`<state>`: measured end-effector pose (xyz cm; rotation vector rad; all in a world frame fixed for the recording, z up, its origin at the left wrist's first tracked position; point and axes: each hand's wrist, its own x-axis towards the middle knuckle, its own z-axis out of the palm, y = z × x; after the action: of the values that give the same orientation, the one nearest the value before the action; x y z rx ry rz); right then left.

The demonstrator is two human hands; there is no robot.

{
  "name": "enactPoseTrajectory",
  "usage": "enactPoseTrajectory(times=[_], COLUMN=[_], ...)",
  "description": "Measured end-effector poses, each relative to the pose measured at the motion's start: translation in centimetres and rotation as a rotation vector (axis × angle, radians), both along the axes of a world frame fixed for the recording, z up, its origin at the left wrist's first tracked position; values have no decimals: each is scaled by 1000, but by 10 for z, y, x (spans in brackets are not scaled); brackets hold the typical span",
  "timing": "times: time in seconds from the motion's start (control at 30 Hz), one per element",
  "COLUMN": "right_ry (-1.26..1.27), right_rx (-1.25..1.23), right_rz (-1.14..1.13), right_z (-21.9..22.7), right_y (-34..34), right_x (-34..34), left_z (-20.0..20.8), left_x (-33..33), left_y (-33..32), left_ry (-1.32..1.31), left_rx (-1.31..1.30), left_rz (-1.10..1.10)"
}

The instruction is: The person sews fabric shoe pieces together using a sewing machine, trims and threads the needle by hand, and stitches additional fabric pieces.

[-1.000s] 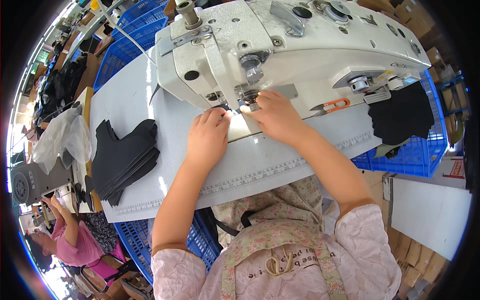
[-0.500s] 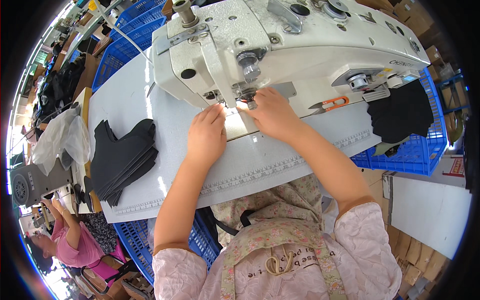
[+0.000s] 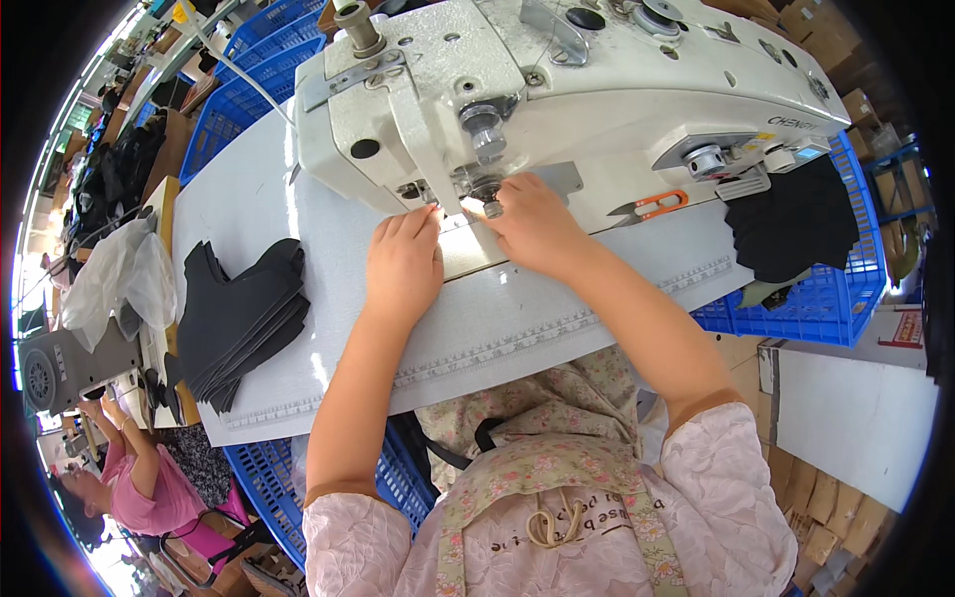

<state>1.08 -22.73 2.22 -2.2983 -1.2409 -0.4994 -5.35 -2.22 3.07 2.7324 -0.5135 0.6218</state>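
Both my hands are at the needle area of a white industrial sewing machine (image 3: 597, 109). My left hand (image 3: 406, 264) rests on the machine bed just left of the presser foot, its fingers drawn together and bent at the tips. Right of the needle, my right hand (image 3: 537, 224) has its fingers curled, with thumb and forefinger close together beside the round metal knob. Whatever lies between either hand's fingertips is too small or hidden to make out. A bright work light shines on the bed (image 3: 468, 249) between the hands.
Stacked black fabric pieces (image 3: 239, 318) lie on the table's left; another black stack (image 3: 796, 219) sits at the right by a blue crate (image 3: 846, 298). Orange-handled thread snips (image 3: 659, 205) lie near the machine. A printed ruler (image 3: 517, 343) runs along the front edge. A seated co-worker (image 3: 149, 493) is at far left.
The whole view has shifted slightly to the left. Both hands stay at the needle area with almost the same pose.
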Motion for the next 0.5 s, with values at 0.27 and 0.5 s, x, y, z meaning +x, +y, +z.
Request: enactPoseTrajectory(times=[0.27, 0.5], right_ry=[57, 57], right_rx=[-27, -42], right_rz=[-11, -14], right_z=[3, 6], right_y=[0, 1], right_x=[-1, -3], left_z=[1, 4], left_x=[0, 0], left_y=[-1, -1], left_ry=[-19, -20], left_rx=[7, 25], left_rz=[5, 19])
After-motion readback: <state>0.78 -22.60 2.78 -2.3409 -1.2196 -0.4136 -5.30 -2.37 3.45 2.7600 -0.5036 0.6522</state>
